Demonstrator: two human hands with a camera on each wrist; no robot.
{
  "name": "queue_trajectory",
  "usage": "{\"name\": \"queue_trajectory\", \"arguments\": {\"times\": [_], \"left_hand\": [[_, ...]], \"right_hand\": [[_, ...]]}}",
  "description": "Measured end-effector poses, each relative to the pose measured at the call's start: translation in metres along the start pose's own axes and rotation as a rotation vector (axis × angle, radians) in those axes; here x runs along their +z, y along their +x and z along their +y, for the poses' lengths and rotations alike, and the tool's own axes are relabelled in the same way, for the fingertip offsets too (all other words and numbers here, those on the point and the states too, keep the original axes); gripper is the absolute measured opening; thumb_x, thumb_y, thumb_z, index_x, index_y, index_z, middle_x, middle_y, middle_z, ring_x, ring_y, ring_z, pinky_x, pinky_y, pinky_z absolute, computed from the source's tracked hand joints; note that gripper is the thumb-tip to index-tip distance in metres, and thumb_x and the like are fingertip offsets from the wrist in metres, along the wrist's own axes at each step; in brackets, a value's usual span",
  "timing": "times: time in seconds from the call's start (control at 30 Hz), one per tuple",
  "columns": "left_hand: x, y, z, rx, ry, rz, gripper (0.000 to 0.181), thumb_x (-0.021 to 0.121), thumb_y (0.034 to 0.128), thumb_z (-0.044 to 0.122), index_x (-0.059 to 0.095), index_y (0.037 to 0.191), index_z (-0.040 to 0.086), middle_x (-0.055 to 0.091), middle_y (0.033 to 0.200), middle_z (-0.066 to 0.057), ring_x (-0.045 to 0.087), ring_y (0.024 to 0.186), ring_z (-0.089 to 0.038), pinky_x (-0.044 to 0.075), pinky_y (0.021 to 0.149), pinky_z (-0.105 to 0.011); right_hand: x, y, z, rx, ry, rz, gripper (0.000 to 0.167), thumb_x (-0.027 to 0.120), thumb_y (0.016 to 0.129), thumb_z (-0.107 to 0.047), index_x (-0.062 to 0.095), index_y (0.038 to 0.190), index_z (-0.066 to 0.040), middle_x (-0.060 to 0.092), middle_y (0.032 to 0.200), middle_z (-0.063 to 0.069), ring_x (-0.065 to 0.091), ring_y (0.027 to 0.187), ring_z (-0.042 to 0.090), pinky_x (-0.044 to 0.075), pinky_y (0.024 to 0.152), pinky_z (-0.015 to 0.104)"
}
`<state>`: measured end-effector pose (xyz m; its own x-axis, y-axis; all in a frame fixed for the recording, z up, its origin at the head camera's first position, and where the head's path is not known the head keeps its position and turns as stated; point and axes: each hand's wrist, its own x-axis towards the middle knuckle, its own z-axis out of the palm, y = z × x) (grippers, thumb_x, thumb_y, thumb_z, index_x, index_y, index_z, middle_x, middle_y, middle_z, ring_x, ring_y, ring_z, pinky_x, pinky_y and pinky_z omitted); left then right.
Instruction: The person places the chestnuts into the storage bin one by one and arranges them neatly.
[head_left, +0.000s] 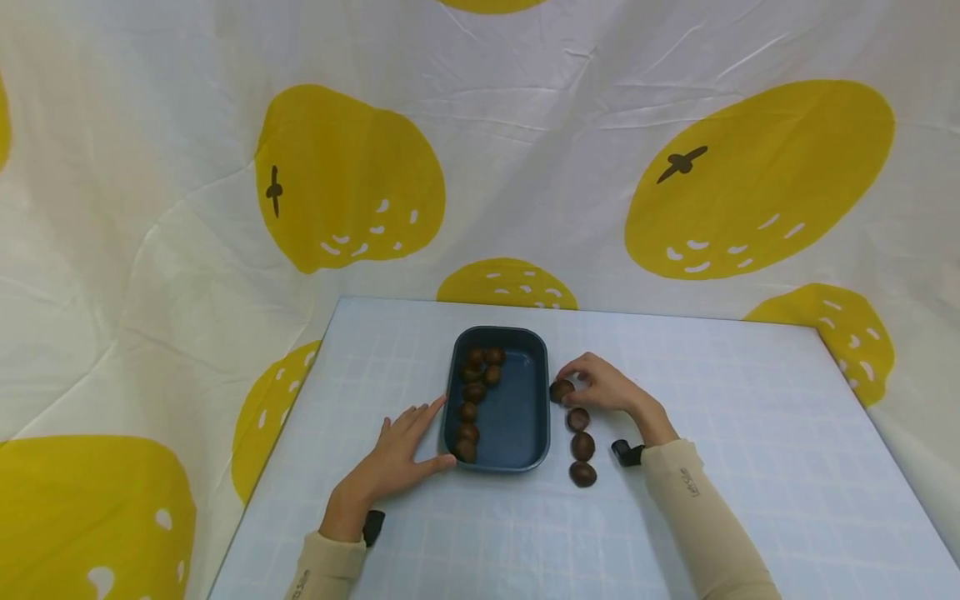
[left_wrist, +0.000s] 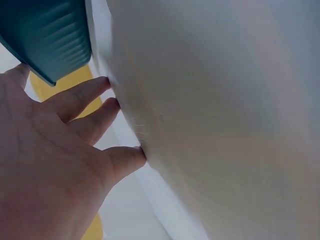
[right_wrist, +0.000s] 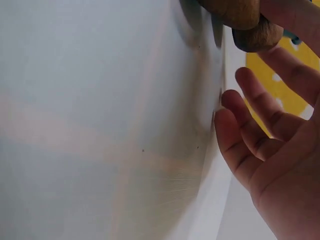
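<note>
A dark blue tray (head_left: 517, 417) holds several brown, round chestnut-like pieces (head_left: 473, 392) along its left side. My left hand (head_left: 397, 458) lies spread at the tray's left edge, thumb and forefinger touching it; in the left wrist view the fingers of the hand (left_wrist: 65, 145) are splayed beside the tray (left_wrist: 55, 35). Just right of the tray, my right hand (head_left: 607, 387) pinches a brown piece (head_left: 561, 391) between thumb and fingers. In the right wrist view two brown pieces (right_wrist: 257, 36) show by the hand (right_wrist: 280, 145), its other fingers loosely bent.
Three more brown pieces (head_left: 582, 447) stand in a column right of the tray, below the right hand. A pale checked cloth (head_left: 480, 533) covers the table. Behind it hangs a white curtain (head_left: 525, 183) with yellow fruit shapes. Black wrist cameras sit under both wrists.
</note>
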<state>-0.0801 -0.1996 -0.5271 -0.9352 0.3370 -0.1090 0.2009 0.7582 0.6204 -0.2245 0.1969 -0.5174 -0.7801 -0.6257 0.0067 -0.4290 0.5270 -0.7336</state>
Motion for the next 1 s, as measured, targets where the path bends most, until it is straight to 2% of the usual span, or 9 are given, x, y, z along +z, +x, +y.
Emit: {"name": "queue_trajectory", "arguments": {"times": [0.27,0.43,0.57,0.8,1.0], "left_hand": [[0.001,0.000,-0.002,-0.008,0.007,-0.002,0.095,0.060,0.0839,0.075,0.007,0.158,0.048,0.024,0.164,-0.006,0.018,0.149,-0.033,0.000,0.114,-0.067],[0.001,0.000,-0.003,-0.006,0.007,0.004,0.095,0.060,0.0836,0.075,0.007,0.158,0.049,0.024,0.164,-0.006,0.018,0.149,-0.033,0.000,0.114,-0.067],[0.001,0.000,-0.002,-0.010,0.008,0.003,0.095,0.060,0.0832,0.076,0.007,0.158,0.050,0.024,0.164,-0.006,0.018,0.149,-0.033,0.000,0.113,-0.068],[0.000,0.000,-0.001,-0.010,0.004,-0.009,0.095,0.060,0.0837,0.075,0.008,0.158,0.048,0.024,0.164,-0.005,0.017,0.149,-0.034,0.000,0.113,-0.068],[0.000,0.001,-0.001,-0.013,0.008,-0.013,0.096,0.060,0.0834,0.075,0.008,0.159,0.047,0.023,0.164,-0.005,0.017,0.150,-0.033,0.000,0.114,-0.067]], "right_hand": [[-0.005,-0.002,-0.008,-0.055,0.015,0.053,0.032,0.084,0.081,-0.011,0.074,0.110,-0.004,0.070,0.110,0.006,0.057,0.105,0.029,0.047,0.090,0.053],[-0.014,-0.008,-0.016,-0.009,0.022,0.094,0.034,0.084,0.081,-0.013,0.074,0.113,-0.005,0.068,0.113,0.005,0.056,0.108,0.030,0.049,0.087,0.055],[-0.023,-0.009,-0.025,0.008,0.060,0.115,0.036,0.084,0.083,-0.017,0.073,0.116,-0.008,0.067,0.115,0.005,0.054,0.113,0.035,0.048,0.090,0.058],[-0.031,-0.003,-0.053,0.004,0.105,0.149,0.037,0.082,0.086,-0.022,0.073,0.119,-0.008,0.067,0.116,0.005,0.053,0.114,0.037,0.046,0.093,0.061],[-0.031,0.009,-0.082,0.009,0.084,0.175,0.036,0.082,0.086,-0.023,0.073,0.118,-0.009,0.066,0.115,0.007,0.055,0.112,0.036,0.049,0.092,0.056]]}}
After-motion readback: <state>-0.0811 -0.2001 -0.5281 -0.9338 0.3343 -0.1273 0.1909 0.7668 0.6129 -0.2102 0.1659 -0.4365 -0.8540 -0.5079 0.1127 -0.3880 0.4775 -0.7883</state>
